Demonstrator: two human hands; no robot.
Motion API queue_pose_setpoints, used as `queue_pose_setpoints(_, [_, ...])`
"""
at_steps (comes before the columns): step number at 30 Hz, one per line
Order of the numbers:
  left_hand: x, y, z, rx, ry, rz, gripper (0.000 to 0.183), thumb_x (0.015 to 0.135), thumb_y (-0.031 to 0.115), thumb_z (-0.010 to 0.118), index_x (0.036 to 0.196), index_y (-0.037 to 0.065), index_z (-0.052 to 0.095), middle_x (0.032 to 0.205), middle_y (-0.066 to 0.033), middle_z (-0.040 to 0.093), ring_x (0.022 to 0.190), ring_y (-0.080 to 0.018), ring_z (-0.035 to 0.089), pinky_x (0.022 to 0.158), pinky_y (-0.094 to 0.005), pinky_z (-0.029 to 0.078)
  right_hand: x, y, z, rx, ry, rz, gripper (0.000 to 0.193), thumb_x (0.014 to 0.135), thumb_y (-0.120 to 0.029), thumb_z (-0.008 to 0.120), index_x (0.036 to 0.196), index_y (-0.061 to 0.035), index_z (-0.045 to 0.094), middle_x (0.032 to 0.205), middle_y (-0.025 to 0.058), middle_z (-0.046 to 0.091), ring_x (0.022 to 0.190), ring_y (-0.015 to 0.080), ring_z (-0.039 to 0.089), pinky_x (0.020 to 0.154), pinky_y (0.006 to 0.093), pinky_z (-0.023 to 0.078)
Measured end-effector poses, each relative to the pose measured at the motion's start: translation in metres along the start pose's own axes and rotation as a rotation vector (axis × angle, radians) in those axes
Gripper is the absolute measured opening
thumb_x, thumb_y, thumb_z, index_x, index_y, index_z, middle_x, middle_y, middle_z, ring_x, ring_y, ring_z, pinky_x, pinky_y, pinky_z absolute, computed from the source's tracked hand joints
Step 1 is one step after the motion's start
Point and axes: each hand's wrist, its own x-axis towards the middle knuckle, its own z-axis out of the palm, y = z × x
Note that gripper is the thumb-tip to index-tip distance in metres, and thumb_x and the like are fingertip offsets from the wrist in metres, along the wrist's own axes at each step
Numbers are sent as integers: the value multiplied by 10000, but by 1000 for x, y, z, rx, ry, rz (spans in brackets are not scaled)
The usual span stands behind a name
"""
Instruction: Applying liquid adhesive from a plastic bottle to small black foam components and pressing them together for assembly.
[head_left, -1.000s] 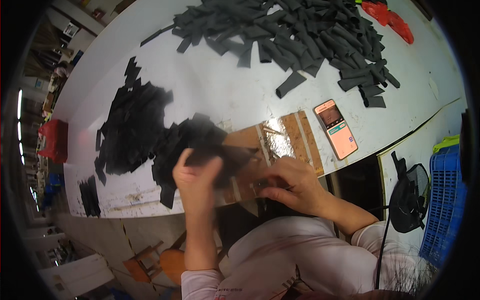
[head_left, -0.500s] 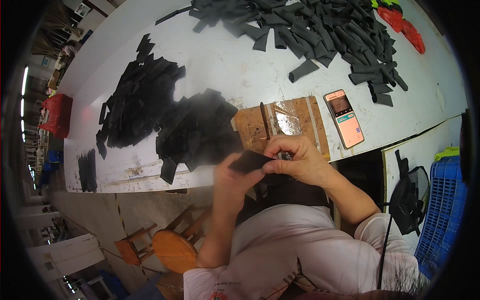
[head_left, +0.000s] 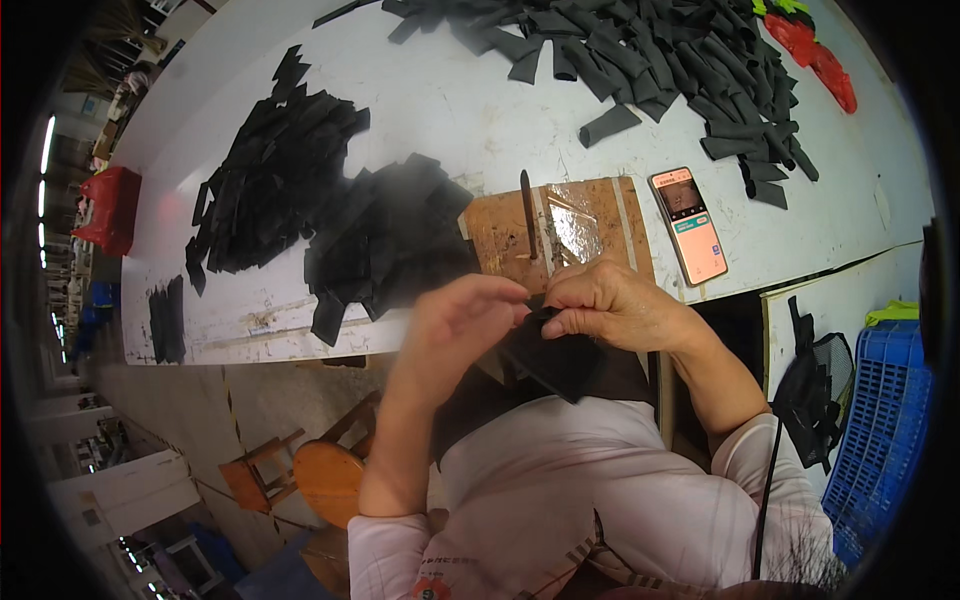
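Observation:
A black fabric piece point(head_left: 560, 362) hangs down in front of my lap. Its upper edge is pinched between the thumb and fingers of my right hand point(head_left: 610, 305). My left hand point(head_left: 460, 325) is beside that upper edge, fingers stretched toward it and a little apart; whether a fingertip touches the cloth I cannot tell. Beyond the hands lies a brown wooden board point(head_left: 505, 225) with a clear shiny sheet on it. A narrow dark blade-like tool point(head_left: 528, 215) rests on the board. Flat black fabric pieces point(head_left: 385, 235) are heaped just left of the board.
Another black heap point(head_left: 270, 185) lies farther left, with a small stack point(head_left: 167, 320) near the table's left end. Rolled dark tubes point(head_left: 640, 60) cover the far side. A phone point(head_left: 690, 228) lies right of the board. A blue crate point(head_left: 880, 430) stands at the right, a wooden stool point(head_left: 328, 482) lower left.
The fabric piece has swung from lying flat between both hands to hanging below my right hand. My left hand has let go and its fingers have straightened.

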Motion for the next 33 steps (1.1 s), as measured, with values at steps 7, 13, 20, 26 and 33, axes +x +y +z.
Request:
queue_pose_setpoints(7, [8, 23, 1, 398, -82, -148, 132, 732, 73, 624, 825, -17, 605, 713, -49, 599, 674, -80, 541, 609, -214, 436, 9, -5, -9, -116, -210, 76, 273, 762, -195, 596, 656, 40, 505, 578, 159, 472, 616, 318, 496, 575, 374, 367])
queue_pose_setpoints(13, [15, 23, -1, 452, -218, -291, 74, 702, -36, 629, 763, -12, 596, 643, 4, 566, 567, -32, 507, 514, -153, 411, 14, -1, -9, -136, -351, -54, 267, 755, -205, 592, 655, 32, 520, 581, 162, 486, 648, 329, 502, 614, 380, 380])
queue_pose_setpoints(20, [1, -4, -13, 118, 85, -271, 75, 704, -30, 626, 757, -10, 577, 628, -53, 577, 493, -92, 542, 441, -188, 435, 0, -6, 12, -537, 386, -158, 176, 677, -98, 658, 781, 3, 558, 730, 105, 527, 725, 285, 517, 619, 356, 398])
queue_pose_setpoints(26, [-3, -26, 24, 110, 301, 130, 44, 751, -42, 582, 771, -25, 546, 635, -67, 582, 536, -87, 563, 447, -194, 453, -4, -3, 38, -22, 471, 12, 143, 674, -86, 663, 782, -18, 598, 669, 100, 522, 571, 226, 540, 487, 314, 419])
queue_pose_setpoints(33, [2, -45, 43, 281, 789, 293, 110, 748, -71, 555, 846, -33, 525, 686, -74, 586, 472, -42, 493, 390, -163, 380, 8, 11, 53, -477, 553, -115, 101, 669, -11, 599, 766, -8, 573, 704, 130, 521, 631, 298, 533, 543, 352, 437])
